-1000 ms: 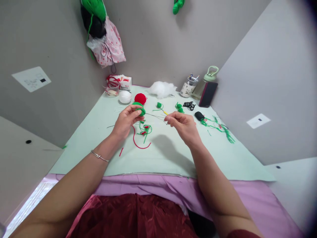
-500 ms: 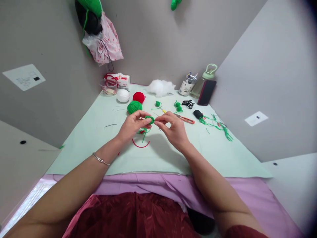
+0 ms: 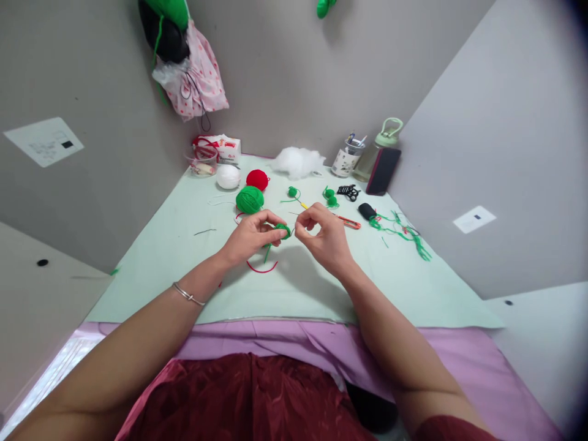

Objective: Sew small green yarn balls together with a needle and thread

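Note:
My left hand (image 3: 255,237) pinches a small rounded green crochet piece (image 3: 283,231) between thumb and fingers, above the middle of the table. A green yarn tail (image 3: 267,253) hangs below it. Close on the right, my right hand (image 3: 324,236) is closed, thumb and forefinger pressed together on a thin dark strand (image 3: 293,231) that reaches to the green piece. Whether a needle is in those fingers I cannot tell. Behind my left hand sit a green yarn ball (image 3: 250,199), a red yarn ball (image 3: 257,179) and a white yarn ball (image 3: 228,177).
An orange cutter (image 3: 349,222) lies beyond my right hand. White stuffing (image 3: 298,163), a pen cup (image 3: 348,159), a bottle (image 3: 367,160) and a phone (image 3: 384,171) line the back. Small green balls (image 3: 329,197), a black clip (image 3: 349,193) and yarn scraps (image 3: 404,231) are at right.
My right hand has drawn slightly right, away from the green piece, and the dark strand now shows between them. The green piece has shifted slightly down and right in my left fingers.

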Available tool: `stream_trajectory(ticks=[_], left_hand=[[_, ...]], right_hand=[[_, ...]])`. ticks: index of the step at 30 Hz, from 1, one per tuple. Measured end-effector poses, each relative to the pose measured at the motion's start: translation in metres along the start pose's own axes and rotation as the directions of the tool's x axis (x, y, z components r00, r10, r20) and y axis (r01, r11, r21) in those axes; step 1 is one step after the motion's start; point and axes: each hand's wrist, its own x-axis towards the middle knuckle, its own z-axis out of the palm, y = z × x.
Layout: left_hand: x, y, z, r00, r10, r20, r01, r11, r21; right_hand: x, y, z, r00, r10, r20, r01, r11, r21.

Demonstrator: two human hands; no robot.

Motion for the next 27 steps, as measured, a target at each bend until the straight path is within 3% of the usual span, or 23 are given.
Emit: stream_trajectory(ticks=[4, 11, 17, 27], left_hand=[[0.002, -0.001, -0.004, 0.999, -0.028, -0.033, 0.024, 0.993, -0.117], [0.003, 0.001, -0.008, 0.998, -0.041, -0.051, 0.028, 0.972, -0.233], [0.002, 0.003, -0.009, 0.998, -0.040, -0.054, 0.024, 0.964, -0.265], [0.001, 0.004, -0.008, 0.998, -0.038, -0.058, 0.023, 0.967, -0.253]], right_hand=[[0.004, 0.008, -0.005, 0.994, 0.105, 0.039, -0.111, 0.971, 0.211], [0.003, 0.008, -0.006, 0.995, 0.102, 0.016, -0.104, 0.976, 0.193], [0.002, 0.004, -0.003, 0.982, 0.133, 0.133, -0.156, 0.972, 0.178], [0.004, -0.002, -0.003, 0.953, 0.213, 0.217, -0.264, 0.934, 0.241]])
